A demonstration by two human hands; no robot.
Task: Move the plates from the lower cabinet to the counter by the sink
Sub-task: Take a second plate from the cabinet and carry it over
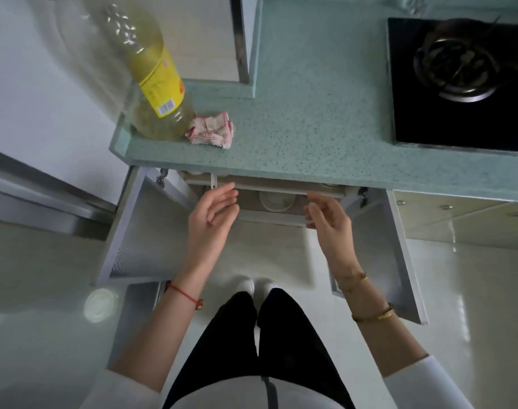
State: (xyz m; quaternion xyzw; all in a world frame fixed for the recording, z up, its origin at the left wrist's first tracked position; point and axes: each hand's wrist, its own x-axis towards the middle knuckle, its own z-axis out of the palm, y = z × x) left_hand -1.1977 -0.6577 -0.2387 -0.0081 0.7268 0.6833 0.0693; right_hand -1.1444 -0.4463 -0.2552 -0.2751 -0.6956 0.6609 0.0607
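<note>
Left hand: empty, palm turned inward, fingers apart and loosely bent; fingertips at the front edge of the lower cabinet's opening; whether they touch the edge I cannot tell
Right hand: empty, fingers relaxed and slightly curled, thumb apart from them; held at the right side of the same opening, facing the left hand
Wrists: a red string bracelet on the left; a thin gold chain and a gold bangle on the right
Round white dish: inside the lower cabinet, between the two hands and deeper in than both; only its rim shows under the tabletop's edge, so plate or bowl I cannot tell; neither hand touches it
Cabinet doors: left door and right door both swung wide open, one at each side of the arms
Tabletop: speckled pale green, directly above the cabinet
Bottle: large clear plastic bottle with yellowish liquid and a yellow label; upright at the tabletop's left corner
Cloth: crumpled pink-checked rag; just beside the bottle's base
Gas hob: black glass, one burner in view; set at the tabletop's right end
Floor: glossy pale tiles; white shoes and black trousers stand between the doors
</note>
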